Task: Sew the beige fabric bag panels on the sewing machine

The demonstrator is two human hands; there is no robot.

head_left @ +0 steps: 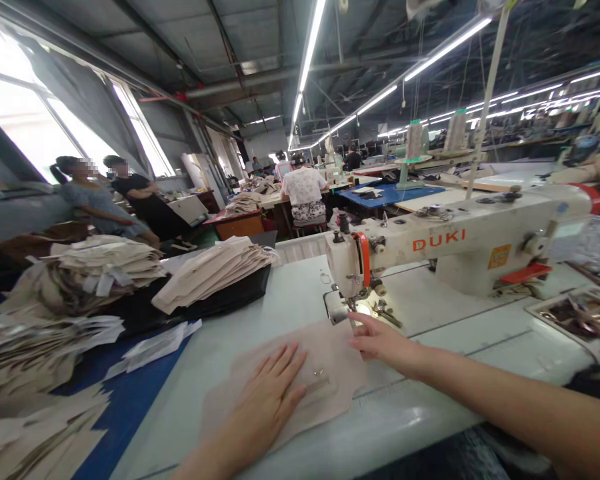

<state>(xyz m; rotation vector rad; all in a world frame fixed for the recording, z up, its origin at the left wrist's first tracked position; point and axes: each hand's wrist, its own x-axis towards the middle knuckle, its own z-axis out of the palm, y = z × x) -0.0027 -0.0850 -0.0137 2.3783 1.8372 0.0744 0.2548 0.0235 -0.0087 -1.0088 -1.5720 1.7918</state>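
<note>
A beige fabric piece point(330, 393) lies on the pale table in front of a white sewing machine point(465, 243). My left hand point(270, 393) rests flat on the fabric, fingers spread. Small metallic bits show on the cloth just right of it. Beside the needle area my right hand point(377, 340) reaches in from the right, its index finger stretched toward the presser foot and its other fingers partly curled. I cannot make out anything held in it. The fabric's far right corner lies near the needle, under or beside the right fingers.
Stacks of cut beige fabric point(213, 270) stand at the left, some on blue cloth point(125, 400). A tray of metal parts point(575, 320) sits at the right. Two people stand by the windows; another person point(304, 187) sits ahead. A thread stand point(413, 150) rises beyond the machine.
</note>
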